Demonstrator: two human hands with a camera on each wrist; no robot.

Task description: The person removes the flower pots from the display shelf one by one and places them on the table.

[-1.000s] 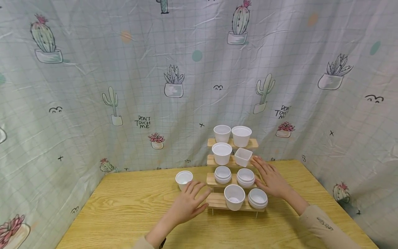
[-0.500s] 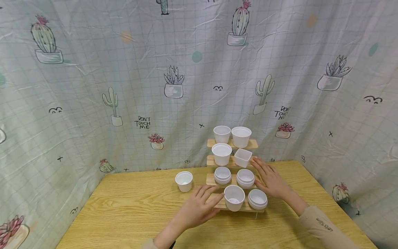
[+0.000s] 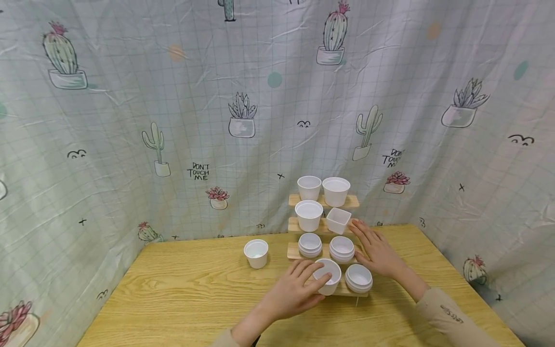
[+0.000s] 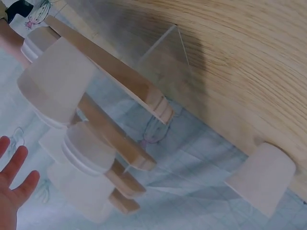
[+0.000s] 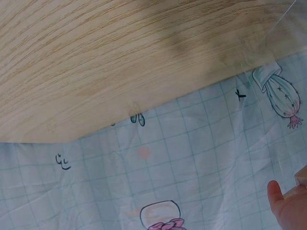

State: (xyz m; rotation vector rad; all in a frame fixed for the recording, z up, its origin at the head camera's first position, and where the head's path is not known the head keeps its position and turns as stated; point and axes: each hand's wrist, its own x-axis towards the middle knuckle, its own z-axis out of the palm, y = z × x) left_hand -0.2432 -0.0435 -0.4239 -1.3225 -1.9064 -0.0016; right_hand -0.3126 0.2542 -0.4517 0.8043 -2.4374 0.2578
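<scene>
In the head view my left hand point(image 3: 296, 289) reaches over the lowest shelf at the white round pot point(image 3: 331, 282); its fingers are spread and overlap the rim. Whether they touch it, I cannot tell. The left wrist view shows these fingers point(image 4: 17, 163) apart from one another near the same pot point(image 4: 57, 81). My right hand point(image 3: 381, 255) lies along the right end of the tiered wooden stand point(image 3: 299, 250), fingers stretched toward the square pot point(image 3: 338, 220) and thumb by a ridged pot point(image 3: 342, 249). A ridged pot point(image 3: 359, 278) also stands on the lowest shelf.
Larger round pots point(image 3: 309, 215) fill the upper shelves, with another ridged pot point(image 3: 310, 245) below. A single white cup point(image 3: 256, 254) stands on the wood-grain table point(image 3: 182, 289), left of the stand. A cactus-print curtain point(image 3: 260, 159) borders the table behind and at the sides.
My left hand has moved right, from beside the single cup to the round pot on the lowest shelf. My right hand has stayed at the stand's right end.
</scene>
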